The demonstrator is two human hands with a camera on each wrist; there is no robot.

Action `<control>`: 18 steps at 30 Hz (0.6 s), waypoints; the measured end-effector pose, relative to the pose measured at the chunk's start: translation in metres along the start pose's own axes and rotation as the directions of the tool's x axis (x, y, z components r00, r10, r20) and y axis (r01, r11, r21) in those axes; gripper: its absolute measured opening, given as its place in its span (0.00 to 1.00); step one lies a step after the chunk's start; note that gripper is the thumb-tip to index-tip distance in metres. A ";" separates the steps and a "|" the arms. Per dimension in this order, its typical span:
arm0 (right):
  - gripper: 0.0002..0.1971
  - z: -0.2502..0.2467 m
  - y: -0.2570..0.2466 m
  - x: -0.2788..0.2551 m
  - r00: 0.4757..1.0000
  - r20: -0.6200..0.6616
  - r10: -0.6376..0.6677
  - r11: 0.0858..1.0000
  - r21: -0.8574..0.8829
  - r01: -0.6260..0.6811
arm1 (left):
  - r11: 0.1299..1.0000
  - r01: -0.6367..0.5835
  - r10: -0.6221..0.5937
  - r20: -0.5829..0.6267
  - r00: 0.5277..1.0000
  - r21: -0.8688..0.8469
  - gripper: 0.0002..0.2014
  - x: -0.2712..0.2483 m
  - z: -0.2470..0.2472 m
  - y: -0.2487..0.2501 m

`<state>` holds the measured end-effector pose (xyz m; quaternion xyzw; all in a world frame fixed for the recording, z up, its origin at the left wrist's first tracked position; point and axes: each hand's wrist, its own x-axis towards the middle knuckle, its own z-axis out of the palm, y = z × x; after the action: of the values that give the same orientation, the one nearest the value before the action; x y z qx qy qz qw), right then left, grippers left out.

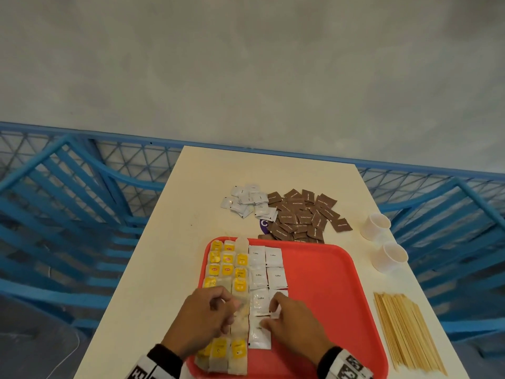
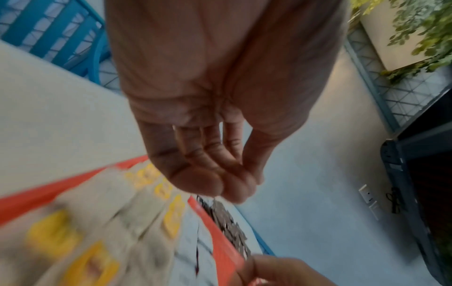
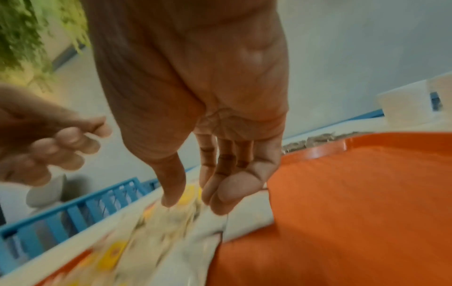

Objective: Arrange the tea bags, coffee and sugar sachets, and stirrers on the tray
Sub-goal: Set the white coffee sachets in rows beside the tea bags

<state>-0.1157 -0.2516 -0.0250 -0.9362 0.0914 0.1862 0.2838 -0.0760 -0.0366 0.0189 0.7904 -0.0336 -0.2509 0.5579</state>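
Both hands empty, fingers loosely curled: left hand [image 1: 203, 315] above tea bags [image 1: 228, 272], right hand [image 1: 293, 324] fingertips at white coffee sachets [image 1: 266, 272] on red tray [image 1: 328, 291]. Brown sugar sachets [image 1: 303, 214], wooden stirrers [image 1: 404, 329] off tray on table [image 1: 169, 242].

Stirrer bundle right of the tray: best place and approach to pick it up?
Grip the wooden stirrers across mid-length, coming from above with the right hand. They lie flat in a long, loose bundle beside the red tray, so a middle grip probably keeps both ends balanced.

Yellow-tagged tea bags [image 1: 227, 272] and white coffee sachets [image 1: 266, 272] lie in columns on the red tray's [image 1: 330, 291] left half.
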 end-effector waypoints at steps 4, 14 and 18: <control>0.10 -0.070 -0.018 0.030 0.999 0.016 -0.044 0.999 0.010 0.044 | 0.972 -0.102 0.126 -0.109 0.986 0.210 0.13 0.037 -0.042 0.030; 0.16 -0.141 -0.055 0.213 0.999 0.034 -0.019 0.986 -0.166 0.025 | 0.919 0.084 -0.019 -0.171 0.985 0.384 0.13 0.159 -0.072 0.026; 0.15 -0.130 -0.061 0.275 0.999 -0.031 -0.035 0.974 -0.224 0.028 | 0.878 0.112 -0.070 -0.107 0.992 0.465 0.13 0.191 -0.073 0.021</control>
<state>0.1916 -0.2931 -0.0046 -0.9666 0.0601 0.1744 0.1781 0.1264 -0.0450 -0.0127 0.9127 -0.0320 -0.2266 0.3385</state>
